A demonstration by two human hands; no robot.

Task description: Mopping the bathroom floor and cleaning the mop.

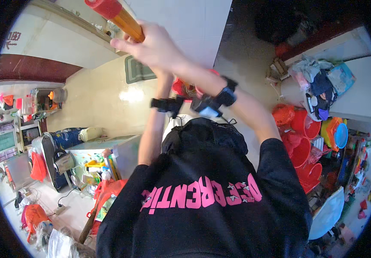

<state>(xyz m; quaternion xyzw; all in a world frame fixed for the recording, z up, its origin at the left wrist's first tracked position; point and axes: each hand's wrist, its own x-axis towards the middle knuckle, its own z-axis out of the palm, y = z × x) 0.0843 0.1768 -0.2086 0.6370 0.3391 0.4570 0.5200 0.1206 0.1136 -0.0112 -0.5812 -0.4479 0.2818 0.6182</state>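
Note:
My right hand (153, 47) is closed around a wooden pole (127, 24) near its upper end, which has a red cap (103, 6). The pole slants up to the left, and its lower part passes behind my right forearm. My left hand (164, 75) is just below and behind the right wrist; its fingers are hidden there. Black straps with small devices sit on both wrists. Between the forearms some red thing (179, 87) shows, mostly covered, and I cannot make out its kind.
A white panel (194, 26) stands ahead. On the left are a grey-green mat (138, 71), a low white cabinet (127, 155) and a red bag (112, 189). On the right, several red buckets (299, 150) stand beside a white surface (361, 86) with bags and cloth.

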